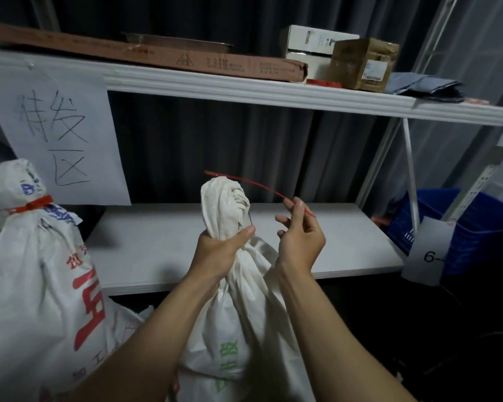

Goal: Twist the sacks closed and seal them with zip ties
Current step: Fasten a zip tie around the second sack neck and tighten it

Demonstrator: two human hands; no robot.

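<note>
Left hand (224,248): I see it clenched round the twisted neck of the white sack (244,320), just under the bunched top.
Right hand (301,236): thumb and forefinger pinch one end of the red zip tie (259,185).
Zip tie: arcs from that pinch up to the sack's top.
White sack: in front of the lower shelf (157,248); contents hidden from me.
Second sack (35,285): at left, neck bound with a red tie (34,205).
Blue crate (471,227): at right; I cannot tell what it holds.

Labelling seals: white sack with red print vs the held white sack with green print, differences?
The white sack with red print has a red zip tie cinched round its neck and stands unheld. The white sack with green print is untied, its neck gripped by the left hand. Both necks are gathered.
</note>
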